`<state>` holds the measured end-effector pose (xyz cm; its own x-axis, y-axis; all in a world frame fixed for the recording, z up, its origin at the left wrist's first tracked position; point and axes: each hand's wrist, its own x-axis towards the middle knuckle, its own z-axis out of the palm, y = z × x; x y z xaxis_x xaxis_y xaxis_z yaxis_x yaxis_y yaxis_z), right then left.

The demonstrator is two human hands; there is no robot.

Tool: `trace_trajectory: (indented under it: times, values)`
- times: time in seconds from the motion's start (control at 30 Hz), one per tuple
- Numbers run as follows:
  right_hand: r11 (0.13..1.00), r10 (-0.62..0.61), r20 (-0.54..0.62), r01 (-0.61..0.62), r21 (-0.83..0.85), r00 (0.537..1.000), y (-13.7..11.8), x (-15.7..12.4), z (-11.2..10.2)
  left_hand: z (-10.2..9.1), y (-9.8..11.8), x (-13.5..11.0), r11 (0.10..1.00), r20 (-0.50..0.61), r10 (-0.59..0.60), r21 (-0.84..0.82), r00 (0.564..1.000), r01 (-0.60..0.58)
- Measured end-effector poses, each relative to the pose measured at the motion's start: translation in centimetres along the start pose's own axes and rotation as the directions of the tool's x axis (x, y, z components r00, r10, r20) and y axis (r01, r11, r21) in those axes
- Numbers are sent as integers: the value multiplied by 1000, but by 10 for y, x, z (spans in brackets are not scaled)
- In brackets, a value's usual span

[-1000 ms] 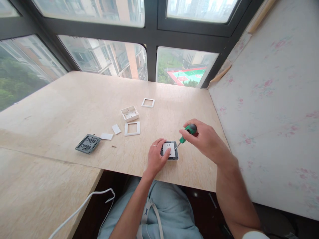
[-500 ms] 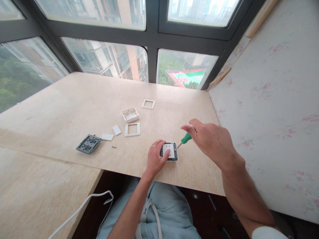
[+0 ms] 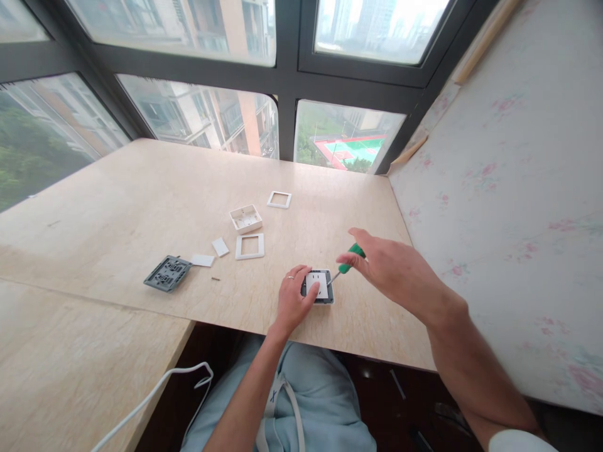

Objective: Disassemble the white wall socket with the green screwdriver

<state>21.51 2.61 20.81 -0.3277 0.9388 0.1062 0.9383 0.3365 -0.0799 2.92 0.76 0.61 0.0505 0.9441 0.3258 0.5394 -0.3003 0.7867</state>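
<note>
A wall socket (image 3: 321, 284) with a white face and grey frame lies near the front edge of the beige table (image 3: 141, 201). My left hand (image 3: 293, 299) presses down on its left side, thumb on the white face. In my right hand (image 3: 392, 270) is a green-handled screwdriver (image 3: 347, 260), gripped by the fingers. Its metal tip touches the socket's upper right corner.
A grey socket back (image 3: 167, 273) lies to the left, with two small white plates (image 3: 211, 253) and a tiny screw (image 3: 215, 278) beside it. A white box (image 3: 245, 218) and two white frames (image 3: 250, 246) lie further back. A floral wall (image 3: 509, 188) stands at right; a white cable (image 3: 155, 389) hangs below.
My right hand has turned over the screwdriver handle, so less of the green handle shows. The tip stays at the socket's corner. My left hand has not moved.
</note>
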Motion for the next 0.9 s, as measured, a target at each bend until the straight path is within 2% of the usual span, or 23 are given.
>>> trace_trajectory:
  times: [0.07,0.1,0.17,0.23,0.3,0.4,0.5,0.6,0.7,0.8,0.87,0.9]
  values:
    - [978,109,-21,-111,-177,994,-4,5,-1,0,0,0,1000,-1,4,-1,1000,-4]
    - [975,103,-26,-106,-198,994,-5,6,-2,0,-1,0,1000,-1,8,-1,1000,-8]
    - [994,-21,-15,19,-109,1000,-1,5,-5,0,0,0,1000,1,12,-1,1000,-12]
    - [983,-179,0,179,50,984,4,1,-7,0,0,0,1000,6,10,1,1000,-10]
    - [958,-247,10,242,153,969,7,-2,-8,0,-1,0,1000,7,7,3,1000,-7]
    - [975,-149,8,146,165,989,6,-2,-4,0,-1,0,1000,8,5,4,1000,-5]
    - [999,-33,-16,33,32,999,2,3,3,0,-1,0,1000,10,7,3,1000,-7]
    - [998,-13,-3,13,-61,1000,1,5,6,-1,-1,0,1000,6,9,-2,1000,-9]
    - [991,-115,11,114,63,993,1,3,0,-1,-1,0,1000,9,11,-8,1000,-11]
    - [931,-327,65,310,191,943,-1,0,-11,0,-2,0,1000,11,10,-7,1000,-10]
    - [919,-359,105,332,213,927,-4,-1,-15,1,-3,0,1000,9,12,-11,1000,-12]
    - [934,-325,117,299,197,938,-6,-1,-15,1,-4,0,1000,9,13,-14,1000,-13]
